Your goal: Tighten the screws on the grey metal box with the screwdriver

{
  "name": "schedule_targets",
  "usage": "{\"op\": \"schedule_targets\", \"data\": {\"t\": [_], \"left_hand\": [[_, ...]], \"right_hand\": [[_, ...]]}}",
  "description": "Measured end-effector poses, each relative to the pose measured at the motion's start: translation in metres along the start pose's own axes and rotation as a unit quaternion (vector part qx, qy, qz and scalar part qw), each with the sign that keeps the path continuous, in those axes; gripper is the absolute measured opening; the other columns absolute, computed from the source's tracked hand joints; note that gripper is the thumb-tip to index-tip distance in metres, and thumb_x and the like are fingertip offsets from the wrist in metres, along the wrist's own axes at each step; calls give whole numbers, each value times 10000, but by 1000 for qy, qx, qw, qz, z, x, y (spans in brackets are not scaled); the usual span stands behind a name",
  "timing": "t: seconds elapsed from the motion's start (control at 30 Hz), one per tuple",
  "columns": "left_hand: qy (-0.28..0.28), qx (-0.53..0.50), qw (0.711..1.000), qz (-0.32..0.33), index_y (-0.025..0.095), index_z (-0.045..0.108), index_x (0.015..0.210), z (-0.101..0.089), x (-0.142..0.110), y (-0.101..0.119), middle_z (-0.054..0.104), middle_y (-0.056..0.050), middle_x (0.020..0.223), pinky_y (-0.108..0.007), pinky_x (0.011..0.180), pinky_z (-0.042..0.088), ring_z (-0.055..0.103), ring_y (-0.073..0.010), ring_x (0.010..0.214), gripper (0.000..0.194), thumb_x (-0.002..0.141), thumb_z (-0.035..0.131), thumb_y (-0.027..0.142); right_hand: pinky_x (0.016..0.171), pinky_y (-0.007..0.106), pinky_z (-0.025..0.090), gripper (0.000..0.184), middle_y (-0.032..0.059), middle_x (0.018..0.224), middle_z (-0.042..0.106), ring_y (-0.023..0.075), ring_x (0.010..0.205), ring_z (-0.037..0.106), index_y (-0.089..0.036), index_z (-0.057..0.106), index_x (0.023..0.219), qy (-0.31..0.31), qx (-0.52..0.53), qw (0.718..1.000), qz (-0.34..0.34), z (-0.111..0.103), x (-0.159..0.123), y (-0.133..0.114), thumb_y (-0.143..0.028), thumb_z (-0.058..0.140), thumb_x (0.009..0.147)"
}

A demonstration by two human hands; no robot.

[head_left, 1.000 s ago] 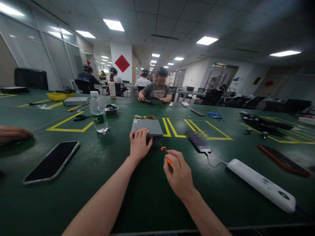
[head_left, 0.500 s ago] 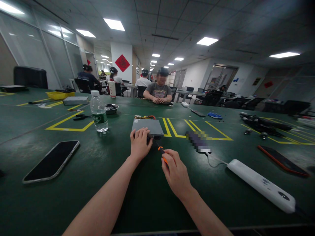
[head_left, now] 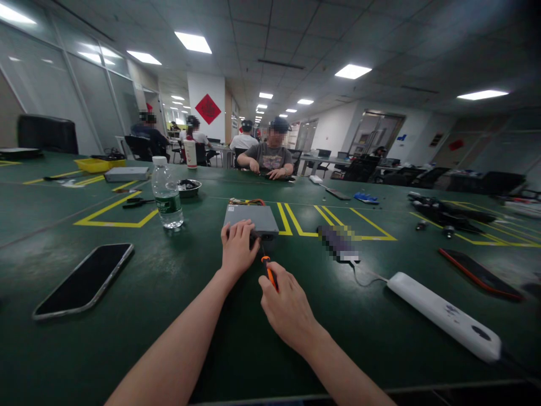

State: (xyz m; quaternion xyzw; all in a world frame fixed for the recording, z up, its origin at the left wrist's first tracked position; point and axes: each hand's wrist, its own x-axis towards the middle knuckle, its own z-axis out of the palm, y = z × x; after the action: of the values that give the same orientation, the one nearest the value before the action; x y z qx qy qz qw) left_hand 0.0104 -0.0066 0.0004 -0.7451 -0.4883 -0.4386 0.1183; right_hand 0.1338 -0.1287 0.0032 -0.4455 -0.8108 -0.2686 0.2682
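A grey metal power supply unit (head_left: pixel 257 216) lies on the green table, with colored wires (head_left: pixel 247 202) at its far edge. My left hand (head_left: pixel 238 243) rests over its near left corner, fingers on the top and thumb at the front side, gripping it. In my right hand (head_left: pixel 287 301) is a screwdriver (head_left: pixel 269 270) with an orange and black handle. Its shaft points away from me to the near face of the power supply. The tip is close to my left thumb; I cannot tell whether it touches a screw.
A water bottle (head_left: pixel 167 197) and a phone (head_left: pixel 84 281) stand and lie to the left, beside a metal bowl (head_left: pixel 189 189). On the right are a white power strip (head_left: pixel 443 316), another phone (head_left: pixel 480 273) and a black device (head_left: pixel 448 213). Across the table sits a person (head_left: pixel 270 155).
My right hand has shifted left and slightly toward me, and the screwdriver now points more straight ahead. My left hand stays on the power supply. The person opposite has moved their hands.
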Motion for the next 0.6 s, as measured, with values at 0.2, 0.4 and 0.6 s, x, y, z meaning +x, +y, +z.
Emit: {"op": "schedule_targets", "data": {"t": [0.2,0.4,0.6], "left_hand": [[2,-4,1000,-1,230,511,1055,0,0,1,566,-51,1187,-446,1051,174,450,-222,1150,266,796,493,287],[2,-1,1000,-3,231,515,1057,1,0,1,567,-60,1186,-449,1047,178,456,-228,1143,278,785,506,282],[0,0,1000,-3,236,515,1060,0,0,1,565,-55,1192,-447,1055,173,450,-225,1158,274,790,498,284]], "right_hand": [[668,267,460,183,118,1010,556,155,746,564,-194,548,1018,55,-20,997,46,-3,0,7,-176,426,883],[687,310,456,240,139,1004,557,189,801,557,-138,559,993,54,3,994,94,-8,3,7,-258,369,908],[764,330,456,213,132,1031,568,211,920,546,-153,562,1016,67,7,997,33,-5,2,7,-121,411,869]]}}
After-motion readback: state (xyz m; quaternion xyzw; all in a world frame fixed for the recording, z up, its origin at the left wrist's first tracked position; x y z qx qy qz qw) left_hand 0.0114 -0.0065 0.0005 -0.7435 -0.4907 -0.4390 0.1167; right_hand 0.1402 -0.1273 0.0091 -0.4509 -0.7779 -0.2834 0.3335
